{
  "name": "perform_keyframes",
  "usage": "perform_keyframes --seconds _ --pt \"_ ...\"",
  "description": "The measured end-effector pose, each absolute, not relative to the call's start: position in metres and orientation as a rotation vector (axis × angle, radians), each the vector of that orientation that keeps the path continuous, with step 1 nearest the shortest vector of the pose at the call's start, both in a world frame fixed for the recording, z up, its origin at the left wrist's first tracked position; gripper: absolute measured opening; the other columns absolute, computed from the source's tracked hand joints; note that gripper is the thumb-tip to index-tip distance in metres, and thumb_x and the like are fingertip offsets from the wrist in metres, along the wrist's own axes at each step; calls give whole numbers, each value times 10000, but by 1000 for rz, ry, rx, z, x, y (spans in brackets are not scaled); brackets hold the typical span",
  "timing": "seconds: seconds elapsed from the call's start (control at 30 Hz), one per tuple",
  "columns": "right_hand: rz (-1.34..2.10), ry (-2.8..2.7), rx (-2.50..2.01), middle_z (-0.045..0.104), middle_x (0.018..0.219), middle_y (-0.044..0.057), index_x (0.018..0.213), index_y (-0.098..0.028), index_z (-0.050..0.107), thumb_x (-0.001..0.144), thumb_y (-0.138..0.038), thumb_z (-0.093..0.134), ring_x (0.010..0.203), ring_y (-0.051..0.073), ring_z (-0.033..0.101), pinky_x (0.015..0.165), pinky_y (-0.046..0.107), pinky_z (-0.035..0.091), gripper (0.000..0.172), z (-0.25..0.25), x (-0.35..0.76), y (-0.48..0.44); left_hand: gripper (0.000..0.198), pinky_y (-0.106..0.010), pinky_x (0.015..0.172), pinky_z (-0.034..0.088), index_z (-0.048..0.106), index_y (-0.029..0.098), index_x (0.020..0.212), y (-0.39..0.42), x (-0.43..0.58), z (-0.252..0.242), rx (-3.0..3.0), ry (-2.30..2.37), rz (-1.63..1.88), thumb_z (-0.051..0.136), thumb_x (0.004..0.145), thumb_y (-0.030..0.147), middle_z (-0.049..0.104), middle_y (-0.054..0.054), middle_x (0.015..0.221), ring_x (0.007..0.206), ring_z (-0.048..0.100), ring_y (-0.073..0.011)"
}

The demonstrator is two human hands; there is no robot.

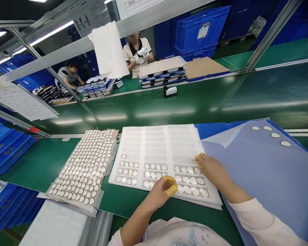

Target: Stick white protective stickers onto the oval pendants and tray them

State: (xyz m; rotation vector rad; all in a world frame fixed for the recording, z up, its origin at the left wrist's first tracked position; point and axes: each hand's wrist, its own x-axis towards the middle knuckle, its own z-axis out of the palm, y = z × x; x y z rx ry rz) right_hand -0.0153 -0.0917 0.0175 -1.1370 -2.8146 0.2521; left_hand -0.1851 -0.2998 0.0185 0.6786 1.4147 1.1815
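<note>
Reference landmark: the white slotted tray [181, 141], lying on the green bench [36, 164]. Oval rimmed discs [187, 189] lie in rows across its near half, in three columns.

Right hand [214, 171]: at the tray's right edge, thumb and finger pinching a thin piece [194, 159], just beyond the right column's farthest disc row. Left hand [160, 193]: over the tray's near edge, between the middle and right columns, with fingers curled and tips together; whether a piece sits between them cannot be told.

Handling: grip by the rim, using the yellow finger cots [171, 190], so that the disc face is not touched. Lower any disc flat, aligned with its row, and release without dragging. Raise the left wrist clear of the near rows; contact there could shift seated discs.

Surroundings: left of the tray, a board [116, 134] carries closely packed ovals. Right of it, a blue sheet [259, 177] bears four loose ovals [275, 135]; avoid brushing this sheet with the sleeve.
</note>
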Motion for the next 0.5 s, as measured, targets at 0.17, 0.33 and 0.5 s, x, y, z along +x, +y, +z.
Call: perform_keyframes --seconds 0.17,0.33,0.5 --pt "197 -2913 -888 656 813 88 747 -192 626 804 92 428 685 261 650 671 368 444 351 18 -10 -88 360 -360 934 488 633 185 1123 -305 -214 13 692 1563 1303 712 835 386 677 -68 1036 934 631 -172" --pt "182 -2951 -786 680 854 155 750 -192 656 826 80 395 600 267 660 609 407 467 385 1 -4 -83 360 -328 912 525 578 168 1188 -309 -292 14 815 2106 1349 672 844 214 681 -71 1030 880 649 -145" --pt "221 -2819 -834 682 956 218 726 -257 605 768 -20 480 695 363 692 604 482 458 271 -35 0 -82 279 -381 979 486 608 155 1148 -303 -406 21 703 2534 1229 645 880 221 652 -89 1087 991 614 -187"
